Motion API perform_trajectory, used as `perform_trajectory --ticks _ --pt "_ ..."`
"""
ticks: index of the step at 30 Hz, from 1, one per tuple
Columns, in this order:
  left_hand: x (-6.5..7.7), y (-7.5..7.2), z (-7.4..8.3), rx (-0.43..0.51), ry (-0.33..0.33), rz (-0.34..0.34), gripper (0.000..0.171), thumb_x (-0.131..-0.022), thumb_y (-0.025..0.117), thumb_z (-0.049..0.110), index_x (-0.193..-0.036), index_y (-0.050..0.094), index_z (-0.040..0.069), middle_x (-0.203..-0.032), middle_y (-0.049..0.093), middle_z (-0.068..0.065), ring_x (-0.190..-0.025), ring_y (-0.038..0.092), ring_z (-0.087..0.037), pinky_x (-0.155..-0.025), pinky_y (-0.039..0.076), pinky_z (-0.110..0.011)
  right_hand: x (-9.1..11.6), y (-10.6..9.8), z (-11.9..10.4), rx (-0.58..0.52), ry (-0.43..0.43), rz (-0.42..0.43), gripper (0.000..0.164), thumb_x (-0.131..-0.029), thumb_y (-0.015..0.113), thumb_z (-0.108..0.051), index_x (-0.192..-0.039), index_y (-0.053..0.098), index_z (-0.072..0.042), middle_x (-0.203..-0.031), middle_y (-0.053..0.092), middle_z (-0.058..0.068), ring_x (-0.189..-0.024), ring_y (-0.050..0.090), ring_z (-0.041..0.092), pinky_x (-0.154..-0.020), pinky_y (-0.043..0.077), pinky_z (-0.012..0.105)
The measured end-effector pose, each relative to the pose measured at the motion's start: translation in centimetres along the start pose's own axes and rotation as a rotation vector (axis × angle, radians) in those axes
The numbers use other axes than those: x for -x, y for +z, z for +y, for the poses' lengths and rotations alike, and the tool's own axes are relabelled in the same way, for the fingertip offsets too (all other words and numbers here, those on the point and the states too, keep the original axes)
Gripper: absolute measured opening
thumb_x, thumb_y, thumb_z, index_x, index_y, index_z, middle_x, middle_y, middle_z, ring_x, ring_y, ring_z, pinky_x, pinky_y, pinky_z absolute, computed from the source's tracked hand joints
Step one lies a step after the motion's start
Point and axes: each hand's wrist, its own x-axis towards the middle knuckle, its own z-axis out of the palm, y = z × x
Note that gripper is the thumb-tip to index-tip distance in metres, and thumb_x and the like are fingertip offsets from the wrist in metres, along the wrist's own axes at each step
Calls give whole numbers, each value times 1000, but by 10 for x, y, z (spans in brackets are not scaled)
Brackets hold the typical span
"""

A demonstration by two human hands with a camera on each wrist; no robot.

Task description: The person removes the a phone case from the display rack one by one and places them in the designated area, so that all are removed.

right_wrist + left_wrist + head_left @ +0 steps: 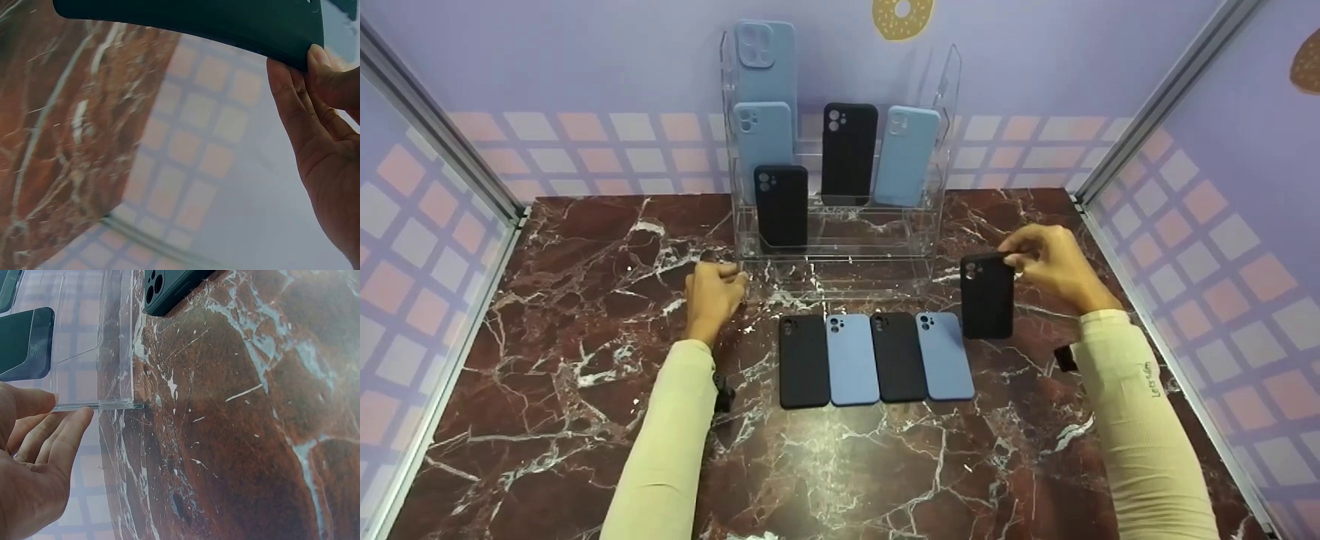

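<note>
My right hand (1046,262) pinches a black phone case (987,296) by its top corner and holds it upright, to the right of the flat row. In the right wrist view the thumb and fingers (289,93) grip the end of that case. My left hand (715,296) is at the front left corner of a clear acrylic display stand (840,251). The left wrist view shows its thumb and fingers (73,433) pinching the stand's transparent side edge (112,405). On the table in front of the stand, black (804,360) and blue phone cases (853,360) lie side by side, alternating.
Blue (909,154) and black cases (849,154) stand on the stand's tiers, with a black one (781,206) low on the left. The dark red marbled table (585,420) is bounded by printed panels at the back, left and right (1207,172).
</note>
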Motion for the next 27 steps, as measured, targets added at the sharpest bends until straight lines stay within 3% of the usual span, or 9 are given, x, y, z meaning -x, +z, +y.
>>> perform_trajectory --ticks 7,12,17,23,27 --pt "-1 0 0 -6 -2 -8 22 -91 73 14 -111 78 7 -104 76 -13 -100 73 -32 -97 53 -45 4 5 32 2 81 -31 13 -85 67 13 -95 73 7 -88 72 22 -68 65 18 -58 52 18" --pt "0 0 -1 -10 2 -5 22 -91 73 15 -111 78 8 -103 76 -13 -100 73 -31 -96 53 -45 8 11 50 15 112 -57 11 -87 68 9 -95 74 7 -87 72 21 -71 62 27 -60 47 22" --pt "0 0 -1 -1 25 5 20 -91 73 16 -109 79 8 -100 76 -13 -98 74 -30 -94 55 -45 12 18 64 -17 149 -85 11 -89 67 9 -97 74 10 -88 72 24 -73 65 31 -60 50 20" --pt "0 0 -1 -9 19 7 20 -90 73 14 -108 79 8 -101 76 -13 -100 73 -31 -95 54 -45 17 28 75 -13 140 -115 12 -87 68 10 -98 74 11 -89 72 25 -69 60 21 -59 47 21" --pt "0 0 -1 -5 15 9 20 -90 73 13 -109 79 8 -103 76 -13 -103 72 -32 -97 52 -46 20 34 80 -2 143 -121 11 -87 69 7 -97 74 10 -90 73 24 -73 62 22 -62 47 22"
